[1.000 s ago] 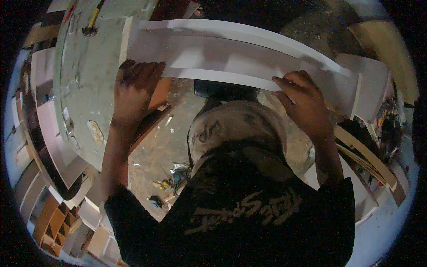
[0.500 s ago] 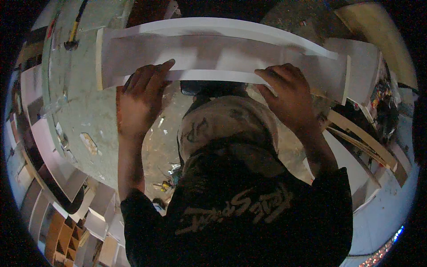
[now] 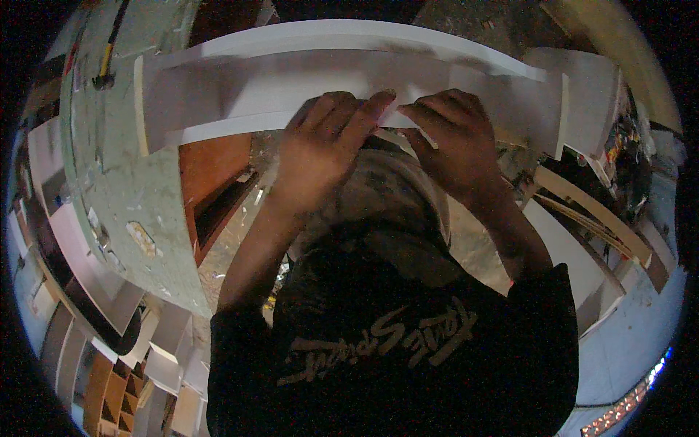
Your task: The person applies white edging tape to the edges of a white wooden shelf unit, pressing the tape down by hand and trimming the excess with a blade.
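A long, shallow white box (image 3: 255,86) with raised sides and pale bare end edges stretches across the far part of the view. My left hand (image 3: 320,142) is on its near side around the middle, fingers curled over the rim and thumb stretched toward the right. Close beside it, my right hand (image 3: 459,142) grips the same near rim, its fingers bent inward over the side. A small gap separates the two hands. Whatever my fingers press on beneath the rim is hidden.
At left is a worn pale-green worktop (image 3: 131,175), bearing a hammer (image 3: 106,65) with a yellow handle. An orange-brown wooden panel (image 3: 211,164) stands below the box's left part. Curved wood strips (image 3: 590,211) lie at right. A compartmented brown unit (image 3: 113,393) sits lower left.
My left hand has slid right along the near rim, close to my right hand. The box appears slightly farther left and higher in the view, uncovering more of the orange-brown panel.
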The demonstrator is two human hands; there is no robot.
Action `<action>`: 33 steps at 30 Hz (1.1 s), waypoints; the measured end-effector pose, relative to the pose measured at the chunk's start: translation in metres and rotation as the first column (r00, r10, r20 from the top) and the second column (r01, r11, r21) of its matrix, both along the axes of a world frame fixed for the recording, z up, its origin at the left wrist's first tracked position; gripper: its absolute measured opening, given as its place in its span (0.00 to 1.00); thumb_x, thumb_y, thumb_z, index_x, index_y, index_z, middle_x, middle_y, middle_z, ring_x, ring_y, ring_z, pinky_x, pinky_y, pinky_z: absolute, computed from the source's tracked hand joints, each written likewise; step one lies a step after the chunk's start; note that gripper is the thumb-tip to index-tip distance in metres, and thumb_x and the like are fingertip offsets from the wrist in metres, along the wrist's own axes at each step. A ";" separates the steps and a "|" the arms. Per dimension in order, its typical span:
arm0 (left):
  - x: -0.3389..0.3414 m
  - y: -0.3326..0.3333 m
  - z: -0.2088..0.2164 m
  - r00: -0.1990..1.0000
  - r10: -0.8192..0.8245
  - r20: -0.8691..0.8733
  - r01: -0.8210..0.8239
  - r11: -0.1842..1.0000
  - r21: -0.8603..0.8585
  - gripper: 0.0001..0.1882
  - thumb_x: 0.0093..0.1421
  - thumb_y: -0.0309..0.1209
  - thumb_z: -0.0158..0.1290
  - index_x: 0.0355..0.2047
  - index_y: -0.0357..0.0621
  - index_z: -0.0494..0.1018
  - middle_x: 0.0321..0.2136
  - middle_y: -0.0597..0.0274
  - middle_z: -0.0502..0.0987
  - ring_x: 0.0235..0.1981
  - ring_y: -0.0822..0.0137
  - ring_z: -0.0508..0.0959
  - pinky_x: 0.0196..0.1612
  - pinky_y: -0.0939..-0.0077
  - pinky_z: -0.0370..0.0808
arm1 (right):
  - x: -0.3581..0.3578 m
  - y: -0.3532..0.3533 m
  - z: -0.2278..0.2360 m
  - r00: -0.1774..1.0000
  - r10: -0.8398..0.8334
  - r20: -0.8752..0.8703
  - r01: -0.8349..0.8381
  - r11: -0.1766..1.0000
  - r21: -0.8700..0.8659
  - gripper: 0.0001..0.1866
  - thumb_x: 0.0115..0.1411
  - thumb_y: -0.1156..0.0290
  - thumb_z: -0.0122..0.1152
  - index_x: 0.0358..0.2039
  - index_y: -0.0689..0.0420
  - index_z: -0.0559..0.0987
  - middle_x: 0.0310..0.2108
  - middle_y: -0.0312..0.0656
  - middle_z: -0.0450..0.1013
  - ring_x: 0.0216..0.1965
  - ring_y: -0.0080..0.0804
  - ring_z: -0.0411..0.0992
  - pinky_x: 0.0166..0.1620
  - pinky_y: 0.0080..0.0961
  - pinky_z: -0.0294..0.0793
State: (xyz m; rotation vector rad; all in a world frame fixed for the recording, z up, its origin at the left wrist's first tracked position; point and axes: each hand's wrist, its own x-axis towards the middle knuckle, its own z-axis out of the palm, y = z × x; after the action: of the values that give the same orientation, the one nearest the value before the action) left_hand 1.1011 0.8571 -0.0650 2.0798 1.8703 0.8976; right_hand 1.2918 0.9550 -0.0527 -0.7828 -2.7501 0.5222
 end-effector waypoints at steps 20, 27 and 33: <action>-0.038 -0.033 -0.007 0.978 0.193 -0.074 -0.194 0.981 -0.004 0.23 0.49 0.17 0.60 0.47 0.45 0.76 0.45 0.61 0.80 0.45 0.59 0.78 0.49 0.66 0.75 | -0.031 -0.016 0.005 0.999 -0.006 -0.037 0.009 0.998 0.069 0.22 0.49 0.62 0.66 0.45 0.54 0.78 0.38 0.39 0.71 0.46 0.41 0.69 0.52 0.41 0.68; -0.045 -0.031 -0.013 0.980 0.182 -0.082 -0.174 0.980 0.100 0.30 0.45 0.17 0.57 0.51 0.50 0.75 0.33 0.61 0.79 0.37 0.60 0.79 0.40 0.66 0.77 | -0.072 -0.030 -0.005 0.994 0.066 -0.083 -0.065 0.998 0.016 0.15 0.51 0.67 0.57 0.39 0.60 0.76 0.37 0.45 0.69 0.43 0.43 0.70 0.47 0.42 0.71; -0.045 -0.030 -0.011 0.986 0.134 -0.101 -0.127 0.989 0.072 0.30 0.47 0.19 0.57 0.53 0.52 0.74 0.32 0.60 0.79 0.36 0.60 0.79 0.40 0.65 0.77 | -0.072 -0.030 -0.006 0.996 0.065 -0.057 -0.065 0.998 -0.002 0.14 0.50 0.68 0.57 0.37 0.60 0.76 0.38 0.46 0.70 0.43 0.45 0.70 0.44 0.40 0.74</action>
State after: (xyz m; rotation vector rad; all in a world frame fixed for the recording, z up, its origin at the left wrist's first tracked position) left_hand 1.0559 0.8268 -0.0757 2.1000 2.0796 0.9060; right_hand 1.2195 0.9249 -0.0587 -0.6704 -2.7302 0.5535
